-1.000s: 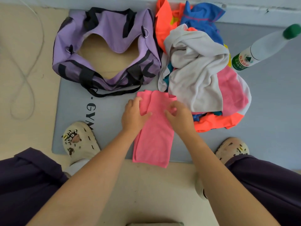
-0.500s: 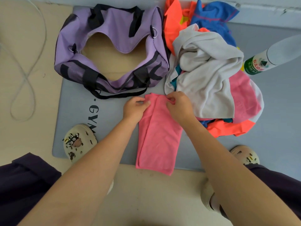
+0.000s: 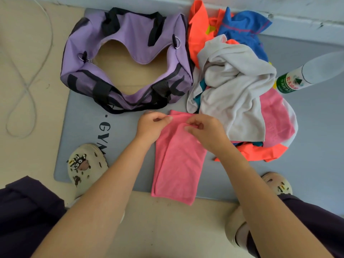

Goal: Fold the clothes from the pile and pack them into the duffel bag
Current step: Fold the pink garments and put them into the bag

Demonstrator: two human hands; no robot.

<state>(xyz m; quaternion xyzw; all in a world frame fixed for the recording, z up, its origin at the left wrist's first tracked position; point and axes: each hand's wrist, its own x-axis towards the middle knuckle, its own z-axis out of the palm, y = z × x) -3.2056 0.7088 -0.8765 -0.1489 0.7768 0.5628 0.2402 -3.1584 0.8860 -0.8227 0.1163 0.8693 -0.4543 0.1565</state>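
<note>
One folded pink cloth strip (image 3: 176, 161) lies on the grey gym mat (image 3: 307, 146), its near end overhanging the mat's edge. Left hand (image 3: 150, 125) and right hand (image 3: 204, 133) each hold its far corners in a pinching grip. One open purple duffel bag (image 3: 128, 34) sits just beyond, the pile of clothes (image 3: 232, 86) to its right.

**Soft, even daylight; wide-angle bend at the edges**

The scene is bright and diffuse, with faint shadows. The bottle (image 3: 305, 71) is smeared, perhaps by motion. The mat (image 3: 316, 127) edges and wall line bow outward. The forearms look stretched near the bottom. No harsh glare shows.
</note>
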